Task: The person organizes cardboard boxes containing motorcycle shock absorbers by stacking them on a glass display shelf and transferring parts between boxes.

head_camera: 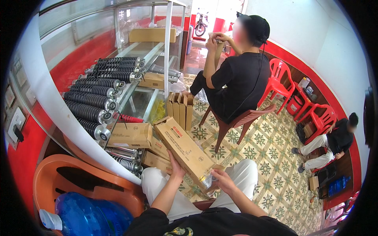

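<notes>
A long brown Yamaha cardboard box [184,147] lies tilted above my lap, its near end open. My left hand [177,165] holds it from the left side and underneath, with part of the fingers hidden by the box. Clear plastic wrapping [207,180] sticks out of the open end, and something yellowish shows through it. At that end my right hand [223,179] has its thumb and fingers closed on the plastic, close to a raised flap [218,167]. What the box contains is mostly hidden.
On the left, a glass display shelf [127,101] holds several shock absorbers [88,101]. More boxes [130,134] lie beside my left knee; upright cartons [179,110] stand ahead. A blue water bottle [91,215] rests on an orange chair [85,168]. A seated co-worker [239,76] handles another box; another person [330,141] sits right.
</notes>
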Demonstrator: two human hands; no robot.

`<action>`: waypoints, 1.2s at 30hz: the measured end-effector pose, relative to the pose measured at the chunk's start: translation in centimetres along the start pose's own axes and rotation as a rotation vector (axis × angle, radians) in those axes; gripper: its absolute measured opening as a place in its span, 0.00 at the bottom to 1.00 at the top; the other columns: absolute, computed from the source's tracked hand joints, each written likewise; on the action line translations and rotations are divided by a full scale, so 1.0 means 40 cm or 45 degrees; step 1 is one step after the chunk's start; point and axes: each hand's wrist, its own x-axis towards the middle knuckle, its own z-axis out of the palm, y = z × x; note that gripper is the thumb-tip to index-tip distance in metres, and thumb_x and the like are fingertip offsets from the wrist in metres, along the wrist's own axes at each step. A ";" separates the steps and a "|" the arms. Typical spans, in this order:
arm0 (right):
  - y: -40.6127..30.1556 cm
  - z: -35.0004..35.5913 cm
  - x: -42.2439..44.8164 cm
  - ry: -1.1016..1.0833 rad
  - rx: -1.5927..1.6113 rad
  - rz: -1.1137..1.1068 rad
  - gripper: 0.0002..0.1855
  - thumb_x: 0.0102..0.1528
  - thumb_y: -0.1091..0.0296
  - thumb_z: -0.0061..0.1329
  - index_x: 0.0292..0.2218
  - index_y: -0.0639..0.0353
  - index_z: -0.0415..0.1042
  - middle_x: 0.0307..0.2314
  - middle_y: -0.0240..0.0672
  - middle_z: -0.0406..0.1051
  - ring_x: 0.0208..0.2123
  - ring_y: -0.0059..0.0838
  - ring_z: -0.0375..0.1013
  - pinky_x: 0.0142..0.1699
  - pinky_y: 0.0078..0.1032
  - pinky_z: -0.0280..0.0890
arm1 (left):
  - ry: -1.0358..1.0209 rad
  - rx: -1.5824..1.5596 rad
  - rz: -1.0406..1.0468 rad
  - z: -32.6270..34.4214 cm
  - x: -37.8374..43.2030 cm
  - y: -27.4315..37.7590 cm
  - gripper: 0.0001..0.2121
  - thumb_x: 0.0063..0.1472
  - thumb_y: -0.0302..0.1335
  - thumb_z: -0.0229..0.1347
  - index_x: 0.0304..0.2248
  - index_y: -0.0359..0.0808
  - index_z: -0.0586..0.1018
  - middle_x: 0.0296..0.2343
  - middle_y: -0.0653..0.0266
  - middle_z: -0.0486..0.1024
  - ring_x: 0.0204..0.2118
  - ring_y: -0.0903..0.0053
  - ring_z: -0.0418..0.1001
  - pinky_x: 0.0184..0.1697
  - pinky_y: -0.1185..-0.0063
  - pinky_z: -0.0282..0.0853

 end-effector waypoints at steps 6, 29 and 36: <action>-0.041 0.040 -0.023 -0.129 -0.138 0.152 0.31 0.55 0.56 0.51 0.53 0.64 0.57 0.47 0.36 0.63 0.47 0.27 0.65 0.49 0.31 0.64 | 0.018 0.008 0.013 -0.024 0.009 0.000 0.36 0.57 0.60 0.39 0.56 0.42 0.57 0.51 0.60 0.61 0.51 0.68 0.63 0.52 0.70 0.63; -0.026 0.006 -0.022 0.019 -0.428 0.136 0.25 0.57 0.54 0.46 0.40 0.74 0.68 0.33 0.40 0.72 0.33 0.27 0.73 0.39 0.25 0.71 | -0.112 -0.094 -0.056 -0.048 0.024 -0.007 0.34 0.58 0.59 0.38 0.55 0.43 0.57 0.51 0.61 0.61 0.51 0.68 0.63 0.51 0.69 0.64; -0.033 -0.020 -0.095 -0.194 -0.259 0.123 0.26 0.57 0.51 0.43 0.44 0.70 0.67 0.34 0.39 0.73 0.36 0.27 0.74 0.42 0.22 0.69 | -0.160 -0.140 -0.107 -0.014 0.010 0.004 0.34 0.58 0.59 0.39 0.55 0.43 0.58 0.50 0.62 0.62 0.51 0.67 0.63 0.52 0.69 0.63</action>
